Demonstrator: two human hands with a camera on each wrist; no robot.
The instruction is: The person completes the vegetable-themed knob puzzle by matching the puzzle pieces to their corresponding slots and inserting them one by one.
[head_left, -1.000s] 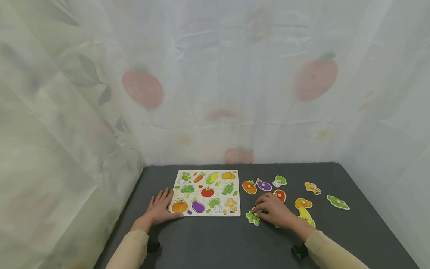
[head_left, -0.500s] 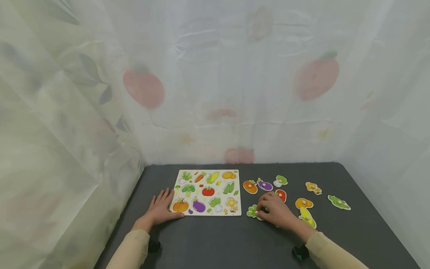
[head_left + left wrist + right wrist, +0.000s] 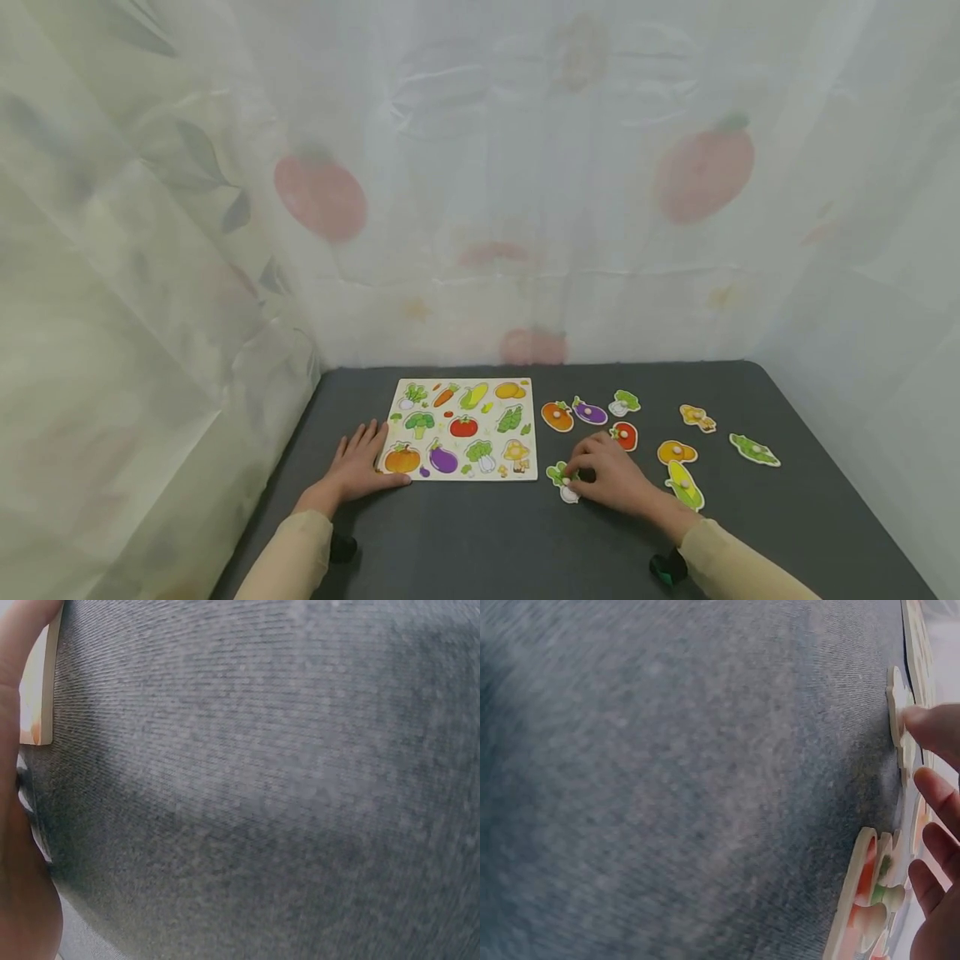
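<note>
Puzzle board (image 3: 487, 473): thin, cream-white and oblong, lying flat on the dark grey table (image 3: 465, 542); it shows pictures of a turnip, carrot, corn, potatoes, broccoli, tomato, peas, pumpkin, eggplant, bok choy and mushrooms, with smaller vegetables scattered between; in the left wrist view one corner shows a plain pale edge.
Left hand (image 3: 360, 468): laid at the board's near left corner, fingers spread and nearly straight, thumb lying along the near edge; it clasps nothing.
Right hand (image 3: 611, 475): just past the board's right side, thumb and forefinger pinched together on the turnip piece, the other fingers loosely bent in the right wrist view.
Turnip piece (image 3: 561, 477): on the right of the board, near its near right corner and apart from it; leafy green top pointing away from the person, white bulb nearer, pale border all round, a thick pale edge seen from the side; whether it rests fully on the table, I cannot tell.
Loose pieces: corn (image 3: 685, 486), yellow and green, just beside the potatoes (image 3: 667, 452); green peas (image 3: 752, 450) farthest right; purple eggplant (image 3: 590, 411) beside the orange pumpkin (image 3: 552, 416); red tomato (image 3: 630, 437) just beyond the hand; bok choy (image 3: 628, 401) and mushrooms (image 3: 694, 415) farther back.
Knobs: small, round and pale on these pieces.
</note>
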